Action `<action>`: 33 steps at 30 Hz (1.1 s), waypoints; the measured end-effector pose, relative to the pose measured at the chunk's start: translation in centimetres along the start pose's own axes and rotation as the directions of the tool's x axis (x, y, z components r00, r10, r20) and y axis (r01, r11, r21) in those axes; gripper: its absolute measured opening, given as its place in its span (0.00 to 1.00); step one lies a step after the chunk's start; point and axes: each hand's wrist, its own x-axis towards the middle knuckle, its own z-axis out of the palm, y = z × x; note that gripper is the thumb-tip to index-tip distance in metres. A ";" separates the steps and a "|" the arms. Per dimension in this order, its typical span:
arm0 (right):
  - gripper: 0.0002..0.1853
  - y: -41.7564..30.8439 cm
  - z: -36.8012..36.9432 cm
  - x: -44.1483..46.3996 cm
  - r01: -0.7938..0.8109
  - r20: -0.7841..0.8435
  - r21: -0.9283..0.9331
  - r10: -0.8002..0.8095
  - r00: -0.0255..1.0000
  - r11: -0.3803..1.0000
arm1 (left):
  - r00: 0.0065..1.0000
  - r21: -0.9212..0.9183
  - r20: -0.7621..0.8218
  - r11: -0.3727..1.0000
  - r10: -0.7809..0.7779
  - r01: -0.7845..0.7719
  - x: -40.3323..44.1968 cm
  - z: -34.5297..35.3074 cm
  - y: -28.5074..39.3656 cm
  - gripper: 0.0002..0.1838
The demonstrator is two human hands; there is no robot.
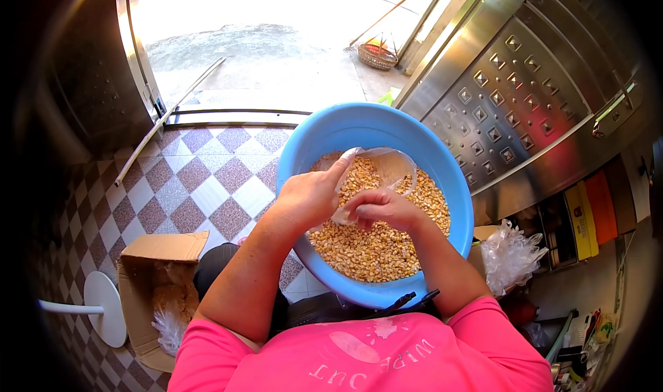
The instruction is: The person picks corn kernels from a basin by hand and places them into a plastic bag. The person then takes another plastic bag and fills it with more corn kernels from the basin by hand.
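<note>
A large blue plastic tub (373, 119) in front of me holds a heap of yellow corn kernels (373, 254). Over the kernels is a clear plastic bag (394, 165), its mouth spread wide. My left hand (312, 193) grips the bag's rim on the left side, index finger stretched along the plastic. My right hand (385, 208) is at the bag's near side with its fingers curled inward, close to the left hand. Whatever lies inside those curled fingers is hidden.
A cardboard box (166, 248) with plastic bags inside stands at left, near a white round base (105, 309). Crumpled clear bags (511, 257) are right of the tub. A metal door (504, 102) stands at right. A pole (169, 119) leans by the doorway; a basket (378, 57) sits outside.
</note>
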 end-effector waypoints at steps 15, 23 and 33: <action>0.21 3.7 6.7 2.4 0.031 0.273 -0.820 0.342 0.899 0.572 | 0.998 -0.009 -0.041 0.999 0.038 -0.038 0.3 0.9 -0.7 0.40; 0.14 1.2 5.6 1.5 -0.170 0.309 -0.644 0.456 0.834 0.746 | 0.998 -0.008 -0.046 0.999 0.038 -0.039 0.3 0.9 -0.7 0.40; 0.11 -0.2 0.8 -0.1 -0.151 0.112 0.131 0.137 0.984 0.980 | 0.999 0.003 -0.036 1.000 0.028 -0.028 0.3 0.7 -0.5 0.41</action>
